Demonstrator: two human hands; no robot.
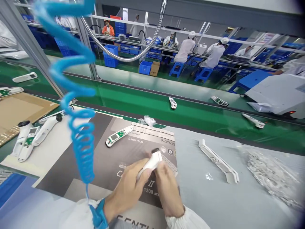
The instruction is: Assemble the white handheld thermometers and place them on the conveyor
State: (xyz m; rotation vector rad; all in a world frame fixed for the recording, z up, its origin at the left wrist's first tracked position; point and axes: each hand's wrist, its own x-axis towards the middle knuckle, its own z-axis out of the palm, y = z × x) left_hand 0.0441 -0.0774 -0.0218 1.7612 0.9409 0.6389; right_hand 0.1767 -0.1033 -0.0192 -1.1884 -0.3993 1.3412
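Between my hands is a white handheld device [152, 161] with a dark tip, tilted up to the right; its kind I cannot make out. My left hand [130, 181] wraps its lower end, thumb along the shell. My right hand [166, 187] closes on its right side near the tip, slightly blurred. Beneath them lies a dark printed cardboard sheet [100, 159]. Up and to the left on that sheet rests an opened device half [118, 136] with a green circuit board. To the right, an empty white shell half [218, 160] lies on the grey mat.
A blue coiled cord [82, 140] hangs at the left. More devices [30, 140] lie beyond it. A bag of small white parts [271, 173] sits at the right. Behind runs a green conveyor [133, 101] carrying device parts [172, 103]. Co-workers [184, 49] sit at a far bench.
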